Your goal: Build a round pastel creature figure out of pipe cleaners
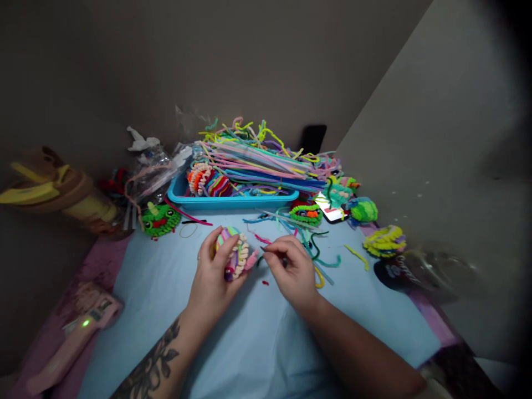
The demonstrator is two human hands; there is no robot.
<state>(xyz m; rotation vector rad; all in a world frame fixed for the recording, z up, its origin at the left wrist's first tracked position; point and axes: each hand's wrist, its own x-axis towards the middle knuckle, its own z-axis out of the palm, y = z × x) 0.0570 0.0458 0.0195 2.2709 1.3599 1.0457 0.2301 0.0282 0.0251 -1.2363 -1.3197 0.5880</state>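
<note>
My left hand [213,277] is wrapped round a pipe-cleaner figure [239,255] with pastel stripes, a cream coiled edge and a pink tuft on its right side. Just right of the figure, my right hand [292,271] is closed in a pinch. A thin dark tip shows at its fingertips, too small to name. Between the hands a small red scrap [265,283] lies on the light blue cloth [253,343]. Loose pipe cleaners [330,260] in teal, green and yellow lie behind and beside my right hand.
A blue tray [233,204] heaped with pipe cleaners [257,155] stands at the back. Green figures [160,220] and a yellow figure [384,241] flank it. A lit phone [332,213], a clear cup [436,271] and a pink glue gun [78,338] lie around the edges.
</note>
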